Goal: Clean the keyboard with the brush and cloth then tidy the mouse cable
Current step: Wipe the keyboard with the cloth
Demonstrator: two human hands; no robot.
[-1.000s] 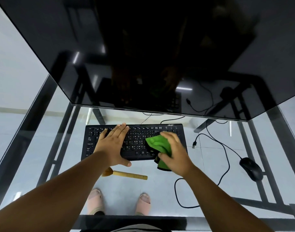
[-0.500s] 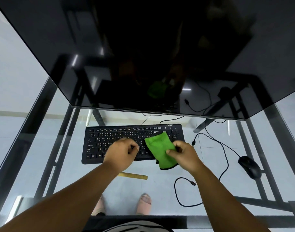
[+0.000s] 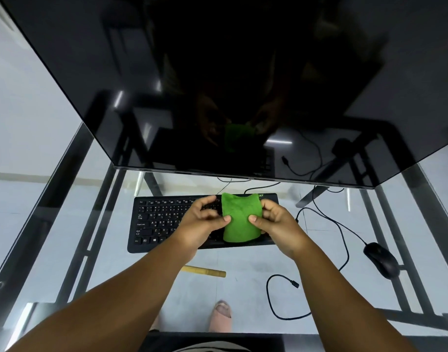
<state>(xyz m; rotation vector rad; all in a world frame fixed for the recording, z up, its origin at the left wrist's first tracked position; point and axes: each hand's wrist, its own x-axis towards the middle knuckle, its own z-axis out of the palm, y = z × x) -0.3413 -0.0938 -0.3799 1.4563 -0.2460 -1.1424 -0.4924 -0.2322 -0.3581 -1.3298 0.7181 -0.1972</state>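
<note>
Both hands, left hand (image 3: 201, 224) and right hand (image 3: 277, 223), pinched the green fuzzy cloth (image 3: 240, 218) by its sides above the flat black keyboard (image 3: 162, 222); wiping seemed underway. The wooden-handled brush (image 3: 205, 271) lay nearby, bristles hidden, and the black mouse cable (image 3: 345, 240) sprawled loose

A dark monitor (image 3: 218, 85) looms over the glass desk (image 3: 65, 224) — sandalled foot (image 3: 221, 317) visible beneath.

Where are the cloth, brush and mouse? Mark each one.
green cloth (image 3: 240, 219), head view, middle of the fabric.
brush (image 3: 205, 271), head view, its wooden handle.
mouse (image 3: 381, 259), head view, top of its shell.
</note>
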